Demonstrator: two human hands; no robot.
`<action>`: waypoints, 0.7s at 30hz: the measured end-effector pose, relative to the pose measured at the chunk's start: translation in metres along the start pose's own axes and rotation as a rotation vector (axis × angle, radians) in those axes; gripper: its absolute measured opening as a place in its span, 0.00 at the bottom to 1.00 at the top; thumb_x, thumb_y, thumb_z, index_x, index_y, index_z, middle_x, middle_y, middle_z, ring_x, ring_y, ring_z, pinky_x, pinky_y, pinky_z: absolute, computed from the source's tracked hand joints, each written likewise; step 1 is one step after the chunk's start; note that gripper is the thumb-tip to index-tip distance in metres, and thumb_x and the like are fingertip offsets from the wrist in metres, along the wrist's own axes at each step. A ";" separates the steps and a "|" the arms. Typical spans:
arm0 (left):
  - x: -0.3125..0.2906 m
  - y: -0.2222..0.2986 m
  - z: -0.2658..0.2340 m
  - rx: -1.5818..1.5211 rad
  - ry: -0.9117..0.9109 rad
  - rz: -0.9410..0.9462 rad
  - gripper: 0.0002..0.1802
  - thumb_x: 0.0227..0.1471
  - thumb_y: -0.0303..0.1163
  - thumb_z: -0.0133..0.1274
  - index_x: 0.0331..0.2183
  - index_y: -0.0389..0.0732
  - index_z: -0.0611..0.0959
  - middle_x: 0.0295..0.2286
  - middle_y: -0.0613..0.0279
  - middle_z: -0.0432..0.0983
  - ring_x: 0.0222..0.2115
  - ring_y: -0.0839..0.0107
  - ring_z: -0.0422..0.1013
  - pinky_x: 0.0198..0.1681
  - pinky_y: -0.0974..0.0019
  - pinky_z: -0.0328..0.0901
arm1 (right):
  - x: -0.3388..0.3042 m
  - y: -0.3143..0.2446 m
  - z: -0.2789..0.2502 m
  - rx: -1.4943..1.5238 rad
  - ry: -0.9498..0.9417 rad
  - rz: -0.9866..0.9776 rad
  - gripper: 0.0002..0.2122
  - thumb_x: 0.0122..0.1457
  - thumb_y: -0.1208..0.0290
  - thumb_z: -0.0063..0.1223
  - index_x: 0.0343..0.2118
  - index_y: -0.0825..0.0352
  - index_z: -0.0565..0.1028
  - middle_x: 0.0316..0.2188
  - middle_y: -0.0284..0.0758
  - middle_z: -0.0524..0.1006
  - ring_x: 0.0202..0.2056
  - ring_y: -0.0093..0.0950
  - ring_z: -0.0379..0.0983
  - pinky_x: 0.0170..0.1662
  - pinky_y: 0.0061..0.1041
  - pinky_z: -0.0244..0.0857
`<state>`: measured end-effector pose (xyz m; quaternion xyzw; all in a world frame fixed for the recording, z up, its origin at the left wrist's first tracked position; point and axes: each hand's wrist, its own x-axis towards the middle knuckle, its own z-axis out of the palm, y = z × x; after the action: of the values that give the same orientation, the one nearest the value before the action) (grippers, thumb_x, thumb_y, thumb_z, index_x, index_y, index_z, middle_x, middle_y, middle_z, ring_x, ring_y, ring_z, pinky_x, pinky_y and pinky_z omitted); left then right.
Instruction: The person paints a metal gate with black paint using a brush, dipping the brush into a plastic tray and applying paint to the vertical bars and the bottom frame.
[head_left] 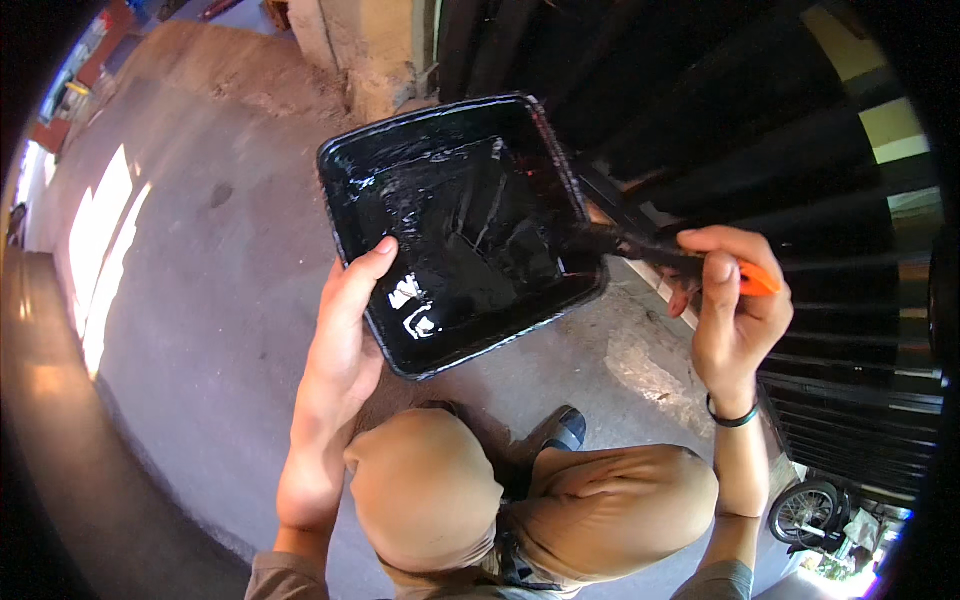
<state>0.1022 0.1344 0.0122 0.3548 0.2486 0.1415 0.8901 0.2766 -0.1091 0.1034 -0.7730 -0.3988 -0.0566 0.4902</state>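
Note:
My left hand [352, 300] grips the left side of a square black paint tray [590, 205], its thumb over the rim and the other fingers hidden beneath. Glossy black paint [440, 225] coats the inside of the tray and catches bright reflections. At the right, my right hand [738, 290] is closed around the handle of a paintbrush [690, 262], black with an orange handle end. The brush reaches over the tray's right rim. Its bristles are hard to make out against the dark paint.
A black slatted metal gate [720, 110] rises close on the right, beside a worn masonry post [365, 50]. Grey concrete floor [210, 270] spreads to the left. My bent knees [425, 490] are below the tray. A motorcycle wheel [805, 510] shows at lower right.

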 end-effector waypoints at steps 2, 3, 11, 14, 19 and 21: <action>0.002 -0.005 -0.010 0.009 0.000 -0.026 0.28 0.68 0.43 0.49 0.59 0.32 0.75 0.51 0.49 0.81 0.47 0.59 0.81 0.55 0.55 0.74 | -0.011 0.008 0.003 0.009 -0.140 0.108 0.09 0.69 0.72 0.55 0.44 0.72 0.82 0.34 0.38 0.85 0.23 0.19 0.78 0.26 0.19 0.72; 0.004 -0.013 -0.017 0.000 0.010 -0.030 0.28 0.67 0.43 0.49 0.60 0.32 0.74 0.51 0.49 0.81 0.48 0.59 0.81 0.55 0.55 0.74 | -0.022 0.019 0.002 0.035 -0.138 0.106 0.09 0.69 0.73 0.55 0.44 0.72 0.83 0.35 0.37 0.85 0.24 0.19 0.79 0.27 0.19 0.73; 0.008 -0.047 -0.044 0.029 0.095 -0.054 0.27 0.64 0.39 0.54 0.59 0.34 0.74 0.49 0.51 0.81 0.47 0.61 0.80 0.52 0.55 0.75 | -0.078 0.061 0.014 0.255 -0.148 0.312 0.08 0.66 0.76 0.59 0.45 0.71 0.84 0.37 0.38 0.86 0.28 0.22 0.83 0.31 0.21 0.76; 0.006 -0.052 -0.041 -0.005 0.117 -0.076 0.26 0.63 0.37 0.56 0.58 0.35 0.74 0.49 0.53 0.81 0.47 0.63 0.80 0.52 0.57 0.75 | -0.080 0.065 0.017 0.218 -0.214 0.339 0.08 0.67 0.75 0.59 0.45 0.71 0.84 0.36 0.38 0.86 0.28 0.22 0.83 0.31 0.21 0.76; 0.010 -0.062 -0.041 0.025 0.120 -0.056 0.27 0.63 0.39 0.56 0.58 0.34 0.75 0.50 0.52 0.81 0.47 0.62 0.79 0.52 0.56 0.74 | -0.080 0.070 0.010 0.227 -0.168 0.435 0.08 0.67 0.76 0.59 0.46 0.71 0.84 0.37 0.38 0.86 0.27 0.21 0.82 0.30 0.20 0.75; 0.013 -0.066 -0.040 0.089 0.128 -0.041 0.29 0.64 0.42 0.54 0.59 0.33 0.74 0.51 0.49 0.80 0.49 0.57 0.79 0.54 0.53 0.74 | -0.084 0.073 0.007 0.220 -0.154 0.364 0.09 0.68 0.76 0.58 0.47 0.72 0.83 0.37 0.40 0.86 0.25 0.22 0.81 0.29 0.20 0.74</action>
<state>0.0963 0.1160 -0.0638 0.3789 0.3183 0.1342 0.8585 0.2669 -0.1650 0.0072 -0.7761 -0.2927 0.1359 0.5417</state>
